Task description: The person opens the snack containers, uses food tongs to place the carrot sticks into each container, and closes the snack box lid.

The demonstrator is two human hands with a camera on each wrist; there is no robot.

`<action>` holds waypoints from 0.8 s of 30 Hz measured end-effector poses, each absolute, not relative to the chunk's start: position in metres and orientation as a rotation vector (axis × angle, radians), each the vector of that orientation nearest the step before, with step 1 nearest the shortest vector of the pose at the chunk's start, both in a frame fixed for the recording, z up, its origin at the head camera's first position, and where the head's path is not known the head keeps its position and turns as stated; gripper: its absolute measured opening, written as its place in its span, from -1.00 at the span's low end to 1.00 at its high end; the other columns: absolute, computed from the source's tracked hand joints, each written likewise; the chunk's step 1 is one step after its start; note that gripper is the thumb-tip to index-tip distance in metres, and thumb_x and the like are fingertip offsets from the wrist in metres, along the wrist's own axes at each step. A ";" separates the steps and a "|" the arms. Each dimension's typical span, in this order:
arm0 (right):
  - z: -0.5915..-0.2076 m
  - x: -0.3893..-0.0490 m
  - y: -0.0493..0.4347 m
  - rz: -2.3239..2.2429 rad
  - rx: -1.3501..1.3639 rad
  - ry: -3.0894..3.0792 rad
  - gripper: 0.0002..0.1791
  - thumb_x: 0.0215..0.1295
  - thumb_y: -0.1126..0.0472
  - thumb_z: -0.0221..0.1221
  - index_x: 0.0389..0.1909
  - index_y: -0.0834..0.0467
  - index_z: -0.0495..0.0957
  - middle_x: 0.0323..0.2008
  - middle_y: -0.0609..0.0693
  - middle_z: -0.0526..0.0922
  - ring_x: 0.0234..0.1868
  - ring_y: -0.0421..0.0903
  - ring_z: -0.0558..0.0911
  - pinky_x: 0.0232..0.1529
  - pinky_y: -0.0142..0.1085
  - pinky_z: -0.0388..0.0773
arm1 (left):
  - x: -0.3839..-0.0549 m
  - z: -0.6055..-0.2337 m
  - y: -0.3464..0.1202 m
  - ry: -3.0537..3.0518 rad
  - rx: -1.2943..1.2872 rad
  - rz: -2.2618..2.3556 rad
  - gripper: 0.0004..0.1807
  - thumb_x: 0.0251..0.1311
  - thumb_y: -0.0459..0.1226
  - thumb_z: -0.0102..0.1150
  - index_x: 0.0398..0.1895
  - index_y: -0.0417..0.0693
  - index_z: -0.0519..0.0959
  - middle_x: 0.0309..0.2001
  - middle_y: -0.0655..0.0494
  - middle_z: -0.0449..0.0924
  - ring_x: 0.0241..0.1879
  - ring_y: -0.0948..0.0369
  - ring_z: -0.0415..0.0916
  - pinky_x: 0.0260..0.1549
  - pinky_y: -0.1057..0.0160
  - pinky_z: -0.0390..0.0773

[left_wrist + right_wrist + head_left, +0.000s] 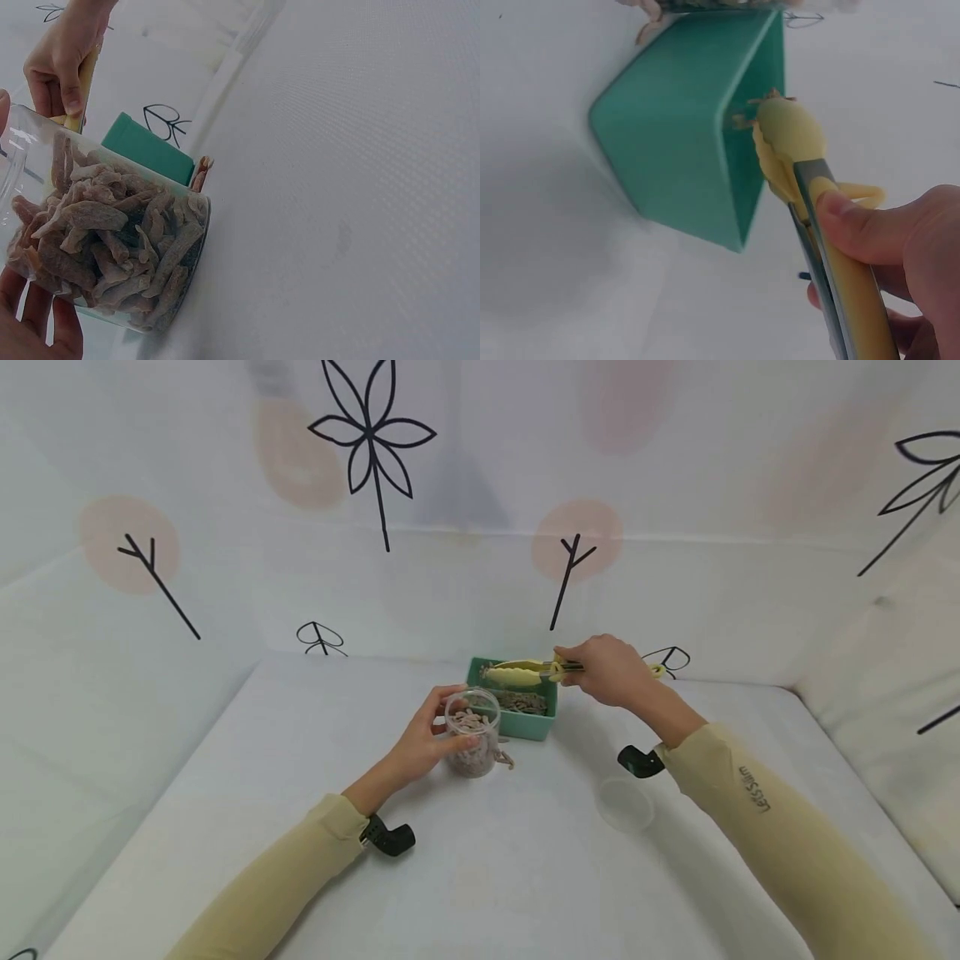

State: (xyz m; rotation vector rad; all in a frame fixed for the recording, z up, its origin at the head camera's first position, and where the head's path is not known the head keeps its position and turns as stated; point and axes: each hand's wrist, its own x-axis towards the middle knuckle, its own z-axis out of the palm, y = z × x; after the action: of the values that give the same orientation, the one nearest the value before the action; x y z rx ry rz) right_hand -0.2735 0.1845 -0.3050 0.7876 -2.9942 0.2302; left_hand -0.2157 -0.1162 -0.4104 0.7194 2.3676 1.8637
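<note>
My left hand (431, 739) grips a clear jar (201, 217) around its side; it has no lid on and is partly filled with wrinkled brownish dried pieces (105, 225). Just behind the jar stands a green rectangular box (525, 725) holding more dried pieces (522, 702). In my right hand (611, 670) are yellow tongs (517, 675), their scalloped heads over the box opening. The right wrist view shows bits of dried pieces (772, 95) at the tips of the tongs, which sit close together at the box's rim.
A few dried pieces (505, 758) lie on the white table (495, 868) beside the jar. A clear round lid (625, 804) lies to the right, near the right forearm. White cloth (450, 593) with drawn flowers hangs behind the table.
</note>
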 end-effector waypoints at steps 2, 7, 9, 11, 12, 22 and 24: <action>-0.299 -0.271 0.187 0.256 0.790 -2.980 -0.40 0.28 0.18 0.34 0.32 0.20 0.47 -0.05 0.19 0.72 -0.39 -0.05 0.55 -0.50 -0.26 0.42 | -0.215 -0.410 -0.116 2.367 0.713 1.862 -0.21 0.22 -0.38 0.35 0.46 0.03 0.20 0.24 -0.15 0.35 0.22 -0.05 0.27 0.20 -0.14 0.32; -0.284 -0.262 0.190 0.316 0.776 -2.946 -0.40 0.27 0.19 0.36 0.32 0.20 0.48 -0.08 0.18 0.72 -0.44 -0.08 0.54 -0.49 -0.25 0.42 | -0.215 -0.410 -0.116 2.366 0.701 1.855 -0.23 0.23 -0.36 0.34 0.46 0.04 0.19 0.24 -0.14 0.35 0.23 -0.05 0.26 0.21 -0.14 0.30; -0.277 -0.255 0.191 0.344 0.768 -2.932 -0.40 0.26 0.20 0.36 0.31 0.20 0.48 -0.10 0.17 0.73 -0.43 -0.07 0.53 -0.48 -0.24 0.43 | -0.215 -0.410 -0.116 2.369 0.702 1.850 -0.23 0.23 -0.36 0.34 0.46 0.05 0.19 0.23 -0.13 0.35 0.23 -0.04 0.26 0.21 -0.13 0.30; -0.271 -0.248 0.192 0.366 0.769 -2.911 -0.40 0.25 0.20 0.37 0.31 0.19 0.49 -0.13 0.15 0.73 -0.39 -0.05 0.52 -0.45 -0.23 0.42 | -0.215 -0.410 -0.116 2.372 0.707 1.847 -0.23 0.23 -0.36 0.34 0.46 0.05 0.19 0.23 -0.13 0.36 0.22 -0.04 0.26 0.20 -0.13 0.30; -0.268 -0.244 0.193 0.375 0.776 -2.897 -0.41 0.25 0.20 0.37 0.30 0.19 0.50 -0.15 0.14 0.73 -0.37 -0.04 0.52 -0.44 -0.22 0.42 | -0.215 -0.410 -0.116 2.374 0.710 1.845 -0.23 0.23 -0.35 0.34 0.46 0.05 0.19 0.23 -0.13 0.36 0.22 -0.04 0.26 0.20 -0.13 0.31; -0.252 -0.204 0.197 0.488 0.884 -2.822 -0.43 0.20 0.20 0.41 0.26 0.14 0.55 -0.30 0.04 0.66 -0.44 -0.11 0.48 -0.51 -0.27 0.42 | -0.215 -0.409 -0.116 2.363 0.686 1.846 -0.21 0.23 -0.37 0.34 0.46 0.04 0.17 0.27 -0.14 0.35 0.26 -0.05 0.25 0.22 -0.14 0.30; -0.253 -0.198 0.195 0.491 0.918 -2.818 -0.43 0.18 0.20 0.42 0.24 0.14 0.57 -0.34 0.00 0.64 -0.47 -0.15 0.46 -0.53 -0.29 0.42 | -0.214 -0.409 -0.116 2.366 0.681 1.845 -0.20 0.23 -0.39 0.33 0.47 0.01 0.15 0.28 -0.17 0.34 0.27 -0.07 0.24 0.23 -0.17 0.29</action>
State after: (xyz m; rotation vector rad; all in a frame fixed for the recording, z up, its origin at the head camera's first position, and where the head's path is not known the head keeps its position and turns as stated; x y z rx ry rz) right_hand -0.1981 0.1948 -0.2533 0.9184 -2.8178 0.4906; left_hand -0.2144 -0.1159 -0.4087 0.6811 2.3657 1.8449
